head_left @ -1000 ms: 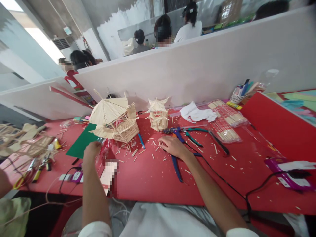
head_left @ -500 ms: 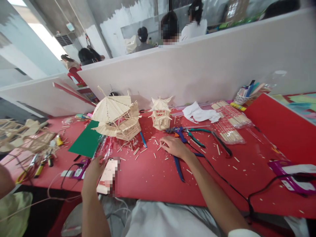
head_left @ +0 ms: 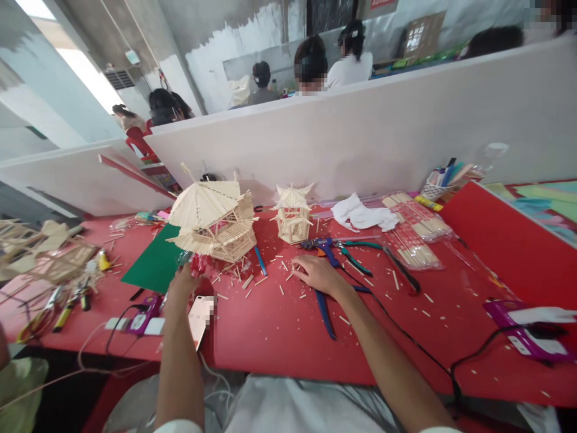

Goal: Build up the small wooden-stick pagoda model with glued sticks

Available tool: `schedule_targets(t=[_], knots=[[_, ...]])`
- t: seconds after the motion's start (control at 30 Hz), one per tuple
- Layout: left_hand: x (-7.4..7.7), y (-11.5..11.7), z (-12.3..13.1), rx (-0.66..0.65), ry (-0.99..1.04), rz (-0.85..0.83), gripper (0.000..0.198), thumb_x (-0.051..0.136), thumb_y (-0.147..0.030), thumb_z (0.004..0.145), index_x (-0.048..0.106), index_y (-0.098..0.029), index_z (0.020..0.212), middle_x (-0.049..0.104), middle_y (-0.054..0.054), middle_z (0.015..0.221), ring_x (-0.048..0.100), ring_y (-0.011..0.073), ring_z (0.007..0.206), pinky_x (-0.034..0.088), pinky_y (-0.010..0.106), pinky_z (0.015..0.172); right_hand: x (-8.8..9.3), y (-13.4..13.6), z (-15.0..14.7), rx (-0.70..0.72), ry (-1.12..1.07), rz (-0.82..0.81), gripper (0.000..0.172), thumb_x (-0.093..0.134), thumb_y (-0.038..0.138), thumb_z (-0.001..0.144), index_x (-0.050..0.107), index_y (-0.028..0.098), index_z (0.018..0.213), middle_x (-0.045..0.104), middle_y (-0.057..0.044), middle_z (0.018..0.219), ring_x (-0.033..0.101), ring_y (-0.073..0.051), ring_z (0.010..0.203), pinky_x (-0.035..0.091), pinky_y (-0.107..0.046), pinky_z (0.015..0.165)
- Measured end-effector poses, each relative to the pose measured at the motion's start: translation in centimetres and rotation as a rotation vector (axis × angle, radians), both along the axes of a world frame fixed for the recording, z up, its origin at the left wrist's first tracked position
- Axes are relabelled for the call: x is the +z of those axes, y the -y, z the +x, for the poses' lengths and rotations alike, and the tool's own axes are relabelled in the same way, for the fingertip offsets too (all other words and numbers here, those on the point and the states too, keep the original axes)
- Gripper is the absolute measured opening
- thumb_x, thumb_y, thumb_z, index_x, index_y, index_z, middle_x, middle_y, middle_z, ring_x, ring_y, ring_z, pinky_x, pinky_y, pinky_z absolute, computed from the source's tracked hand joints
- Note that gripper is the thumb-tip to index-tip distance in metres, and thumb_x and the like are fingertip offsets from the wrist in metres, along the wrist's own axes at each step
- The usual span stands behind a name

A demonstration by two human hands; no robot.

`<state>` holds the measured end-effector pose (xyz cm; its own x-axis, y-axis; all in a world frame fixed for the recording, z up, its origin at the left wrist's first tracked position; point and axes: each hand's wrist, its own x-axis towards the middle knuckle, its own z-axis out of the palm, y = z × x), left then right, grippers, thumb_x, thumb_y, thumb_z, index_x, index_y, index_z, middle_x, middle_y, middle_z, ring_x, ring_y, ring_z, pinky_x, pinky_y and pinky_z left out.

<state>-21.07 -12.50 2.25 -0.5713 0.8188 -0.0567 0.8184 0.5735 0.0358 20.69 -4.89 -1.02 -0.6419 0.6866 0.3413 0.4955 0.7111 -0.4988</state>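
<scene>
My left hand point(head_left: 181, 284) has its fingers curled at the crumpled clear and red plastic wrapper point(head_left: 199, 264); its fingertips are partly hidden. Below that hand lies a phone point(head_left: 199, 319), partly covered by my forearm. My right hand point(head_left: 315, 273) rests on the red table with fingers loosely bent and apart, among small wooden stick offcuts point(head_left: 282, 290). Blue-handled pliers point(head_left: 325, 316) lie under its wrist, and a blue glue gun point(head_left: 328, 249) is just beyond it. A large pavilion model of wooden sticks point(head_left: 211, 219) and a smaller one point(head_left: 293, 216) stand beyond my hands.
Green card point(head_left: 151, 261) lies at left, near another stick model point(head_left: 58, 258) and cutting tools. Teal-handled pliers point(head_left: 358, 258), a white cloth point(head_left: 363, 211) and packed sticks point(head_left: 412, 237) are at right. Black cable point(head_left: 406, 328) crosses the table. A white partition point(head_left: 360, 132) stands behind.
My left hand has moved forward from beside the phone onto the plastic wrapper, which looks more bunched up. My right hand has stayed in place. The camera view has shifted slightly.
</scene>
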Motion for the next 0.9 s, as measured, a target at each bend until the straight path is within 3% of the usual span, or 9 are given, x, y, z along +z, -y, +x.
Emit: schedule_targets(t=[0.13, 0.27, 0.4, 0.53, 0.57, 0.7, 0.8, 0.9], knots=[[0.4, -1.9, 0.1, 0.027, 0.014, -0.077, 0.057, 0.06, -0.035, 0.083, 0.048, -0.016, 0.135, 0.067, 0.02, 0.12, 0.063, 0.0337, 0.113, 0.048, 0.037, 0.089, 0.0, -0.1, 0.1, -0.006, 0.002, -0.005, 0.013, 0.063, 0.025, 0.092, 0.064, 0.019, 0.104, 0.071, -0.007, 0.098, 0.066, -0.02, 0.089, 0.047, -0.03, 0.079], [1.3, -2.1, 1.0, 0.037, -0.002, 0.063, 0.048, 0.051, -0.033, 0.089, 0.052, -0.016, 0.133, 0.065, 0.021, 0.122, 0.063, 0.0342, 0.112, 0.048, 0.039, 0.088, 0.1, -0.1, 0.3, -0.008, -0.021, -0.005, 0.015, 0.064, 0.023, 0.091, 0.065, 0.019, 0.105, 0.071, -0.008, 0.101, 0.067, -0.02, 0.09, 0.047, -0.031, 0.08], [2.4, -0.5, 2.3, 0.024, -0.068, 0.181, 0.047, 0.052, -0.036, 0.089, 0.054, -0.016, 0.132, 0.062, 0.021, 0.124, 0.063, 0.0329, 0.108, 0.047, 0.039, 0.088, 0.4, 0.0, 0.2, -0.015, -0.056, -0.013, 0.014, 0.063, 0.018, 0.09, 0.065, 0.019, 0.104, 0.072, -0.007, 0.099, 0.067, -0.019, 0.091, 0.047, -0.03, 0.081], [2.9, 2.0, 5.4, -0.007, 0.038, 0.131, 0.029, 0.052, -0.039, 0.09, 0.066, -0.02, 0.106, 0.073, 0.012, 0.098, 0.067, 0.0303, 0.094, 0.049, 0.036, 0.079, 0.6, 0.0, 0.2, -0.019, -0.116, -0.076, 0.015, 0.062, 0.016, 0.09, 0.065, 0.019, 0.104, 0.072, -0.006, 0.095, 0.068, -0.018, 0.086, 0.048, -0.029, 0.078], [2.9, 2.4, 6.8, -0.056, 0.098, 0.139, 0.026, 0.052, -0.04, 0.089, 0.066, -0.022, 0.101, 0.073, 0.009, 0.095, 0.068, 0.0285, 0.09, 0.049, 0.034, 0.076, 0.6, 0.0, 0.1, -0.02, -0.136, -0.097, 0.015, 0.062, 0.017, 0.09, 0.065, 0.02, 0.104, 0.073, -0.005, 0.095, 0.068, -0.018, 0.085, 0.048, -0.029, 0.077], [1.9, 2.4, 13.7, -0.452, 0.474, 0.226, 0.027, 0.052, -0.045, 0.09, 0.065, -0.023, 0.099, 0.074, 0.005, 0.091, 0.069, 0.0216, 0.082, 0.05, 0.029, 0.072, 0.5, 0.3, -0.2, -0.015, -0.226, -0.182, 0.014, 0.063, 0.021, 0.09, 0.065, 0.021, 0.104, 0.073, -0.004, 0.095, 0.07, -0.018, 0.087, 0.05, -0.028, 0.078], [1.2, 0.3, 18.8, -0.627, 0.624, 0.299, 0.027, 0.053, -0.042, 0.091, 0.067, -0.022, 0.104, 0.074, 0.007, 0.095, 0.069, 0.0209, 0.084, 0.051, 0.03, 0.075, 0.6, 0.5, -0.4, -0.018, -0.294, -0.22, 0.013, 0.063, 0.022, 0.09, 0.064, 0.022, 0.102, 0.074, -0.004, 0.097, 0.07, -0.018, 0.089, 0.051, -0.029, 0.081], [0.9, -2.8, 22.2, -0.748, 0.759, 0.365, 0.022, 0.057, -0.035, 0.09, 0.068, -0.023, 0.104, 0.074, 0.006, 0.1, 0.068, 0.0186, 0.084, 0.05, 0.028, 0.078, 0.7, 0.5, -0.3, -0.047, -0.347, -0.235, 0.013, 0.062, 0.027, 0.091, 0.063, 0.022, 0.102, 0.074, -0.005, 0.096, 0.07, -0.018, 0.09, 0.051, -0.029, 0.079]])
